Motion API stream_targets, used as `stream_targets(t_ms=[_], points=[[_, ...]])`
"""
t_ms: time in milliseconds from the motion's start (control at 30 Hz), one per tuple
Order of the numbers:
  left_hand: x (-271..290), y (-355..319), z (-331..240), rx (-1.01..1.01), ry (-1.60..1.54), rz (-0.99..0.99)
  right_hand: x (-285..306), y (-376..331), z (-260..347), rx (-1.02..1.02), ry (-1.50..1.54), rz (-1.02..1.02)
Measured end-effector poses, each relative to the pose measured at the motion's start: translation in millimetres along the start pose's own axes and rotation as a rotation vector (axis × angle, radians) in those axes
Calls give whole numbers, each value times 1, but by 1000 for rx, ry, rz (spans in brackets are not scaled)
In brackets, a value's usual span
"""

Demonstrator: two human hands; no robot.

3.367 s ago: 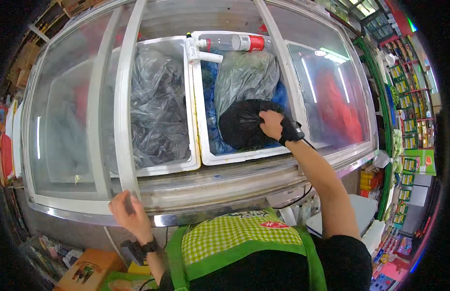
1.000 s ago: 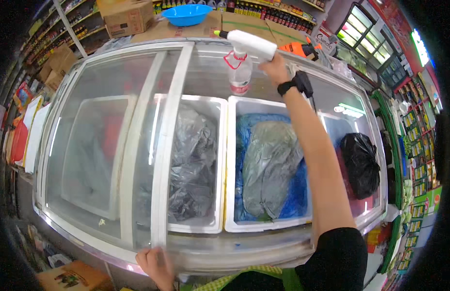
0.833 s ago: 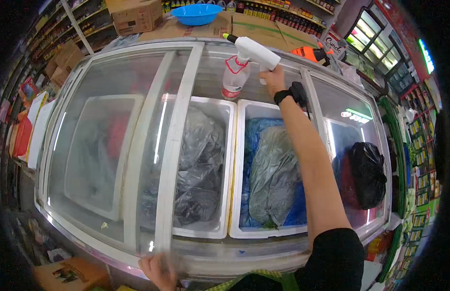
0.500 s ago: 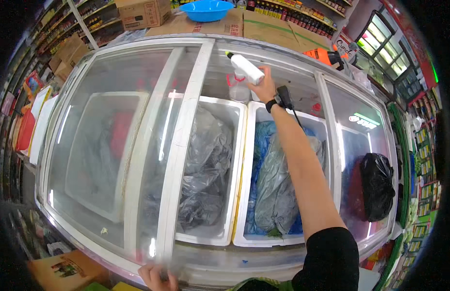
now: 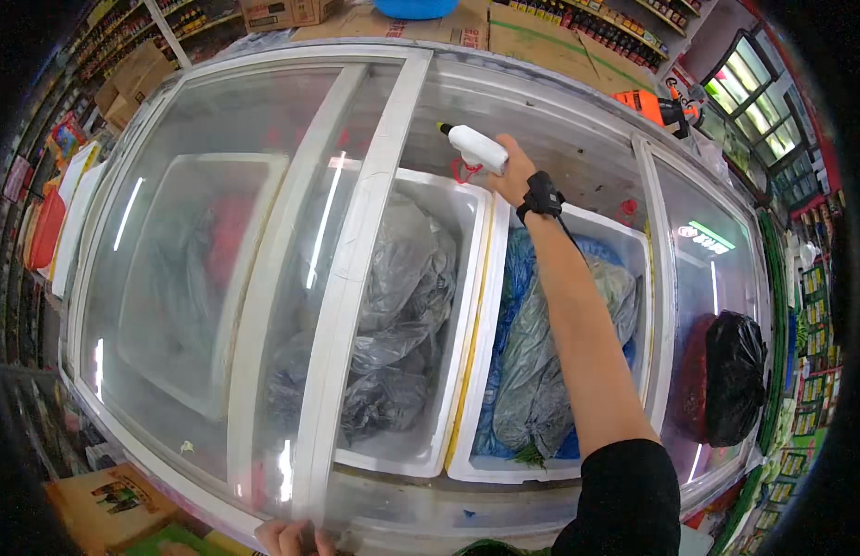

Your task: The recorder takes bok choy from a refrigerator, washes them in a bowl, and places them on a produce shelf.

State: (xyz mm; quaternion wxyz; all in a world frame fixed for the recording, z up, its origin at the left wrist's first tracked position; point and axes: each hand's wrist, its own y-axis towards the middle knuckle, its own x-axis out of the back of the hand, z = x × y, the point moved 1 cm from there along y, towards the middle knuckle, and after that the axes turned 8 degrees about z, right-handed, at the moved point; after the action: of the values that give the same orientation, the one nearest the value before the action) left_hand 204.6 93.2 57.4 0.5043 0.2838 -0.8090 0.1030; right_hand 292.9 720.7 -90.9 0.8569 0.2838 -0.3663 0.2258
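A white bottle-like object [image 5: 478, 148] with a black neck and yellow tip is in my right hand [image 5: 513, 172], fingers closed round it. The hand reaches over the uncovered part of the chest freezer [image 5: 518, 93], the tip pointing to the far left. Just below it shows a red loop [image 5: 465, 170]. My left hand [image 5: 295, 537], partly cut off by the lower edge, curls its fingers over the freezer's front rim by the sliding glass lid [image 5: 342, 278]. Under my right arm, a white foam box [image 5: 476, 371] holds grey and blue plastic bags [image 5: 532, 380].
Another foam box [image 5: 407, 458] with grey bags stands to the left, partly under glass. A black bag [image 5: 735, 375] is at the right. Cardboard boxes [image 5: 532, 42], a blue basin [image 5: 416, 7] and an orange tool [image 5: 645, 104] lie beyond the far rim.
The view has shifted, the freezer's far side sitting higher. My right hand has come slightly nearer with the white object. The clear container beside it no longer shows. My left hand stays at the rim.
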Motion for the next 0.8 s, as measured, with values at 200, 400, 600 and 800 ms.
stream_targets(t_ms=[200, 400, 600, 800], points=[[-2, -1, -1, 47, -48, -9, 7, 18, 2, 73, -172, -33], [-1, -1, 0, 33, -27, 17, 11, 19, -23, 11, -166, -47], [-3, -3, 4, 43, -23, 1, -2, 2, -42, -115, -289, -6], [-4, -6, 6, 58, -50, 18, 0, 9, -25, -173, -426, 41]])
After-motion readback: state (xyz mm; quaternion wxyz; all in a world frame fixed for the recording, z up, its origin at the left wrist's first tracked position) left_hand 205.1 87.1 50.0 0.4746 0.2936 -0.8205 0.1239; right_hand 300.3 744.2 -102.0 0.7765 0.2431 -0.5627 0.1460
